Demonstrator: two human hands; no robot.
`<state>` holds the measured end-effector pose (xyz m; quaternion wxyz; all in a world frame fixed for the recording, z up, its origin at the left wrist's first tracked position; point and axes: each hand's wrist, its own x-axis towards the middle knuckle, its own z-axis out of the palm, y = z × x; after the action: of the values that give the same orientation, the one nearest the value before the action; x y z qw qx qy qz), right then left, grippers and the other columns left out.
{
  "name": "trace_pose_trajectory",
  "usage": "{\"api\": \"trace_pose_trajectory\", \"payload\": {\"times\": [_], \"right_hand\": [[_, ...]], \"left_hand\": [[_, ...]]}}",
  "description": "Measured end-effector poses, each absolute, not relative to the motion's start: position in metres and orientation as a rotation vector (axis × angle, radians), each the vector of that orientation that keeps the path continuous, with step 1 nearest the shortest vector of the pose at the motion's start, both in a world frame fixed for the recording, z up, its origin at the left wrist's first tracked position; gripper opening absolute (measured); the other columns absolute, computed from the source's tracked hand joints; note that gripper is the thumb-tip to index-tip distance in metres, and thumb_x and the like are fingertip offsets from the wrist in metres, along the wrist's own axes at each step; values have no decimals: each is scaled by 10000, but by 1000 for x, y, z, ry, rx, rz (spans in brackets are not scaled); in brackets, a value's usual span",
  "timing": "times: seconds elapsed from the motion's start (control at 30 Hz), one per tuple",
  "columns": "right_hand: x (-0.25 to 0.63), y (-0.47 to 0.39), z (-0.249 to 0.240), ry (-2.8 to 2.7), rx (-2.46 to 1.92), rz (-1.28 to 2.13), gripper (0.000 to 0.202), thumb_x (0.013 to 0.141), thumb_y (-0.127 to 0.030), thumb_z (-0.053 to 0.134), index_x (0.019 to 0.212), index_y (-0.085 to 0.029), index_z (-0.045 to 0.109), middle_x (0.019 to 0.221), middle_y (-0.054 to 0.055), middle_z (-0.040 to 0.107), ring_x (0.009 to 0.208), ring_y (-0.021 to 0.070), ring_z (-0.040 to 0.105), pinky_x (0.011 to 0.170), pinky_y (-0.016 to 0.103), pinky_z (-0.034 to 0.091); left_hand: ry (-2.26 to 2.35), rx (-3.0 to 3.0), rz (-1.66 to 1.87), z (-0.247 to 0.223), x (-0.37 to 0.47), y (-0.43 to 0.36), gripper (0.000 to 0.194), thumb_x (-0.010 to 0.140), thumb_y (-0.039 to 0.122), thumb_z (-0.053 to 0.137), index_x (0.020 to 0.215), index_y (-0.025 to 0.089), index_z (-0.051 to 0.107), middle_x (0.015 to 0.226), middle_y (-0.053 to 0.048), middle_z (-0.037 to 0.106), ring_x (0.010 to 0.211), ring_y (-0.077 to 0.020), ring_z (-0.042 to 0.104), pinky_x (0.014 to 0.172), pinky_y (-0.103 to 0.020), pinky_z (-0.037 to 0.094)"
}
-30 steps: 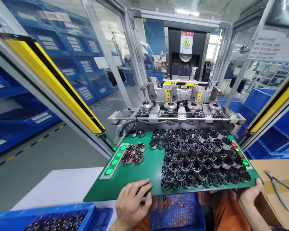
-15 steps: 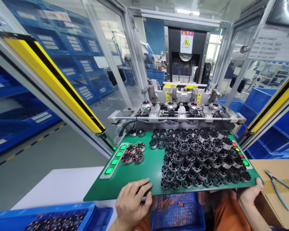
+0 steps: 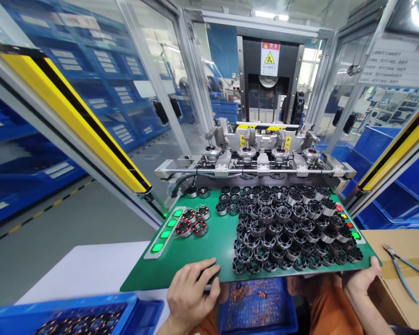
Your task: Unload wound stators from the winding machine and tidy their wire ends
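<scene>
My left hand (image 3: 193, 291) rests on the front edge of the green worktop (image 3: 195, 260), fingers lying loosely apart and holding nothing. At the right front corner my right hand (image 3: 363, 281) grips the worktop's edge, thumb up against it, the other fingers hidden. Between the hands stand many black-and-silver stator cores (image 3: 284, 242), in rows and partly stacked. Left of them lie several wound stators (image 3: 199, 228) with copper and red coils and loose wire ends. Behind, the winding machine (image 3: 263, 160) carries a row of round holders with stators in them.
Lit green buttons (image 3: 165, 235) line the left side; a red button (image 3: 339, 208) sits at right. Pliers (image 3: 401, 274) lie on a cardboard box (image 3: 415, 302). A blue bin (image 3: 131, 309) holds wound stators; a blue tray (image 3: 258, 321) holds copper scraps. Yellow guards (image 3: 84, 125) flank the machine.
The view has shifted very slightly. Both hands, the stators and the machine holders stay where they were.
</scene>
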<state>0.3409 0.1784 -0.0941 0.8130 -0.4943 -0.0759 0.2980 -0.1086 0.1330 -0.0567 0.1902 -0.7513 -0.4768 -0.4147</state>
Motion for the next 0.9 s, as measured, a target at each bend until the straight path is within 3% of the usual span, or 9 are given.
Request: {"api": "trace_pose_trajectory", "payload": {"times": [0.9], "right_hand": [[345, 179, -99, -188, -1032, 614, 659, 830, -668, 481, 1279, -222, 667, 1281, 52, 717, 1206, 307, 646, 1009, 549, 579]], "left_hand": [[-1342, -2121, -1161, -57, -109, 134, 130, 956, 189, 584, 993, 247, 694, 1018, -27, 754, 880, -194, 654, 805, -349, 466]]}}
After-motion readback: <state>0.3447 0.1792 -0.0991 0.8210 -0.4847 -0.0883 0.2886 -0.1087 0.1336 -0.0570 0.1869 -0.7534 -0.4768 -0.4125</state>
